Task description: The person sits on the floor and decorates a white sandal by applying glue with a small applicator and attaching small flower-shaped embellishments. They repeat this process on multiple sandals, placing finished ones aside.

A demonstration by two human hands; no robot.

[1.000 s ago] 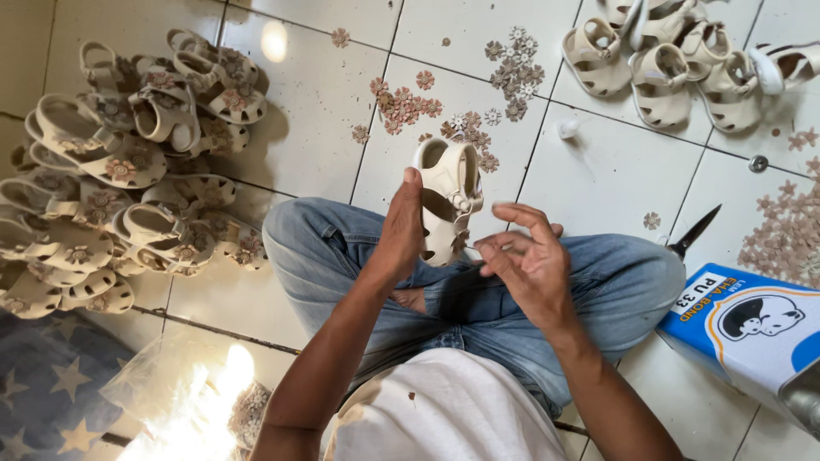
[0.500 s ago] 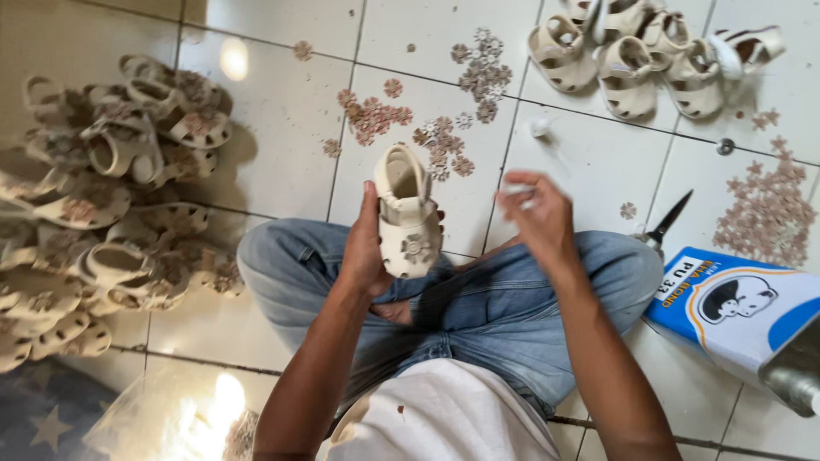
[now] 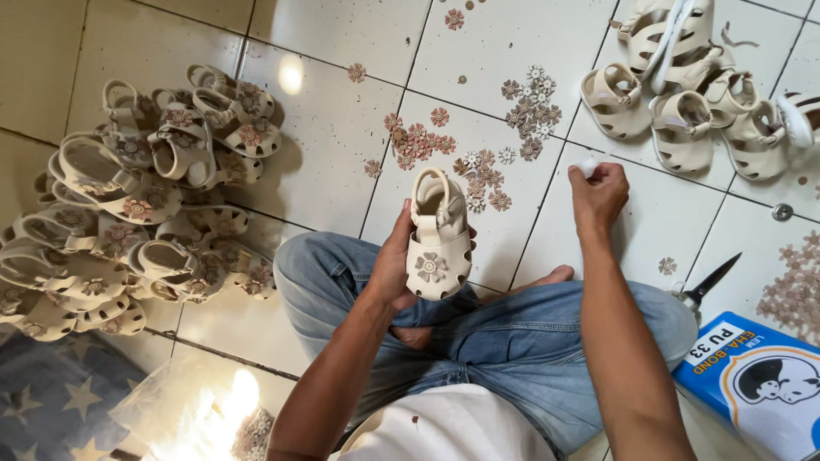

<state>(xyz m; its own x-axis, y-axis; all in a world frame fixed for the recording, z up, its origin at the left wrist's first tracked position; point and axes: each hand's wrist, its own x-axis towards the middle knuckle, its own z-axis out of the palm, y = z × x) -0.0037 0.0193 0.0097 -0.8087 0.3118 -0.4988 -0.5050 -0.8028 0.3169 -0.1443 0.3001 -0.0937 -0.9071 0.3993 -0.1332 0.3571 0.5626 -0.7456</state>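
Cream sandal (image 3: 439,243) in the left hand (image 3: 395,266), small white piece (image 3: 588,166) pinched in the right hand (image 3: 600,195).

Sitting cross-legged on the tiled floor (image 3: 325,128), the person holds the small sandal upright over the jeans (image 3: 512,341); the left fingers are wrapped around its side, and a flower ornament sits on its toe strap. The right hand reaches forward, its fingers closed on the white piece, near the loose flower ornaments (image 3: 478,158). A heap of finished sandals (image 3: 137,205) lies to the left, plain sandals (image 3: 683,102) at upper right. Scissors (image 3: 707,282) and a blue box (image 3: 760,380) lie beside the right knee.
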